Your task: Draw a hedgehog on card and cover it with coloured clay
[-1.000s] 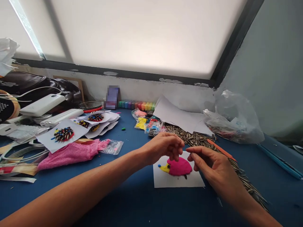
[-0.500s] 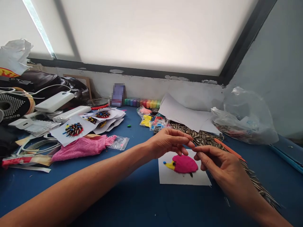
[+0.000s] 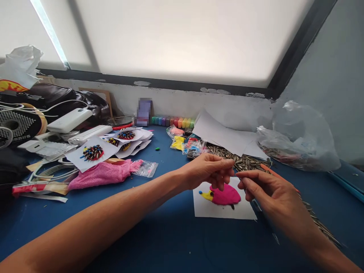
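Observation:
Both hands hover over a white paper card (image 3: 204,210) that bears a flat hedgehog of magenta clay (image 3: 227,196) with a yellow snout, a blue nose and a dark foot. My left hand (image 3: 210,170) is above the card's back edge, its thumb and fingertips pinched together. Just right of it, my right hand (image 3: 270,193) has thumb and index finger pressed together at the card's right side. Whatever either pinch holds is too small to make out. A narrow gap separates the two hands' fingertips.
Striped sunflower seeds (image 3: 246,163) spread behind and right of the card, with an orange stick (image 3: 274,173) on them. Clay packets (image 3: 178,143), paper sheets (image 3: 218,131) and a plastic bag (image 3: 307,148) lie behind. Finished hedgehog cards (image 3: 92,153) and a pink cloth (image 3: 102,174) are left.
My fingertips, touching or nearly so before, have drawn slightly apart. The view has shifted a little, so the whole table appears slightly further right.

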{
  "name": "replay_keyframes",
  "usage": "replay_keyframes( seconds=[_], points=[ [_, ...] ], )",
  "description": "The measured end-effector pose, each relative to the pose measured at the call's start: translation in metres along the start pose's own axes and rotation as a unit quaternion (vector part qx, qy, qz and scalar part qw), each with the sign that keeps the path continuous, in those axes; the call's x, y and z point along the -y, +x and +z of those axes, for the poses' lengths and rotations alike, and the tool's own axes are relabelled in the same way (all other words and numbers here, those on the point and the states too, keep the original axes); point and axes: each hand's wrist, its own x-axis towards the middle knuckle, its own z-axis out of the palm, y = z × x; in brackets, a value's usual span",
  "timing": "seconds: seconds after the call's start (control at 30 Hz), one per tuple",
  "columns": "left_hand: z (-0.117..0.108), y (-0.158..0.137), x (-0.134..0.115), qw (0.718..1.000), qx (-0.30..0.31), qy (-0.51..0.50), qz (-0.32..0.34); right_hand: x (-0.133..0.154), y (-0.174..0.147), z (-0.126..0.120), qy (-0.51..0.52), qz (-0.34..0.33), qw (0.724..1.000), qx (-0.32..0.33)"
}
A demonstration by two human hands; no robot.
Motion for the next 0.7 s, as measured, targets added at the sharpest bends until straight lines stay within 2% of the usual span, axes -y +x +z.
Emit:
replay_keyframes(
  seconds=[0.4, 0.7],
  points=[
    [0.002, 0.0, -0.001, 1.0, -0.009, -0.014, -0.015, -0.002, 0.002, -0.005, 0.047, -0.019, 0.997, -0.055],
    [0.003, 0.001, -0.001, 1.0, -0.011, -0.026, -0.011, -0.005, 0.005, -0.002, 0.15, 0.041, 0.986, -0.052]
  ],
)
